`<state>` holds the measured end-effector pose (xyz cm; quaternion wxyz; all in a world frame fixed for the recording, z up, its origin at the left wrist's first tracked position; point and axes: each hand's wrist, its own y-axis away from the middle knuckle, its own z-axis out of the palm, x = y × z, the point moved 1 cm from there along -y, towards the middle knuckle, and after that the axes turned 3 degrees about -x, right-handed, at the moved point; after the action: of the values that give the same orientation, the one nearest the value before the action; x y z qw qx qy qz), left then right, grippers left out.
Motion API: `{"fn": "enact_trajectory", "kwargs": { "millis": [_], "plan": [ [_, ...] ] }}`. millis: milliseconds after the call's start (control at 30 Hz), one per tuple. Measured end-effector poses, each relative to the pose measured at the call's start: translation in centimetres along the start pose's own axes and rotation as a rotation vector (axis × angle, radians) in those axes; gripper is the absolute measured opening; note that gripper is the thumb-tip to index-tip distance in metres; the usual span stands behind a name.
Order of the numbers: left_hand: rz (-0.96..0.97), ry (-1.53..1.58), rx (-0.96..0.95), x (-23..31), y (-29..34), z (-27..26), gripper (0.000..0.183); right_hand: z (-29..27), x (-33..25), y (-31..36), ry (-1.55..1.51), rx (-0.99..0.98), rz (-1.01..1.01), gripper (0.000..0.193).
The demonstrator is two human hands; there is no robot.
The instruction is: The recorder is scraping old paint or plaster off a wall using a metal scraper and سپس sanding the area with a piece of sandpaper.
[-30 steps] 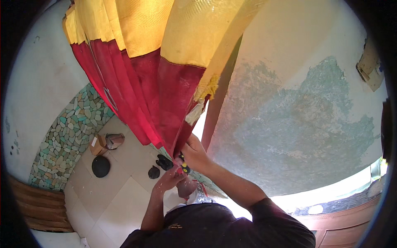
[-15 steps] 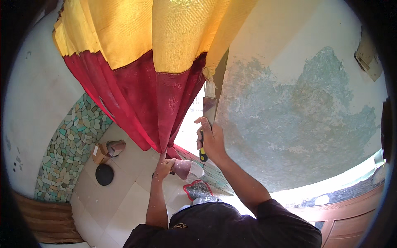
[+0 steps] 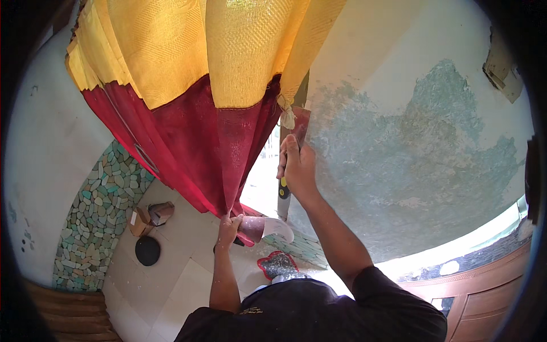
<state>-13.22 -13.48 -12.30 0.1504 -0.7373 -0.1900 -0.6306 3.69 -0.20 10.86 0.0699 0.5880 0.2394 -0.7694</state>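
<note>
One black-and-yellow-handled scraper point(image 3: 300, 121) stood upright right of centre, the right hand's point(image 3: 299, 165) fingers wrapped round it, its broad blade up close to the curtain's point(image 3: 182, 131) edge! Down at lower centre, the left hand point(image 3: 229, 229) had the curtain's red tip pinched, cloth bunched tight, and a curled pinkish sheet point(image 3: 250, 229) jutted out beside those fingers. Yellow cloth filled the top of the frame; a grey-green patched wall point(image 3: 393, 148) swept down the right. Over at lower left, a round black thing point(image 3: 147, 251) lay on the tiled floor point(image 3: 185, 279) near a cardboard box point(image 3: 138, 223).
</note>
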Motion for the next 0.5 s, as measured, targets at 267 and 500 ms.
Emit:
{"fn": "enact_trajectory", "kwargs": {
  "millis": [267, 500],
  "plan": [
    [-0.038, -0.033, -0.016, -1.4, -0.1, -0.7, 0.064, 0.3, 0.7, 1.5, 0.016, -0.11, 0.047, 0.039],
    [-0.041, -0.027, -0.005, -2.6, 0.0, -1.2, 0.055, 0.5, -0.1, 1.6, -0.055, -0.028, -0.012, 0.038]
  ]
}}
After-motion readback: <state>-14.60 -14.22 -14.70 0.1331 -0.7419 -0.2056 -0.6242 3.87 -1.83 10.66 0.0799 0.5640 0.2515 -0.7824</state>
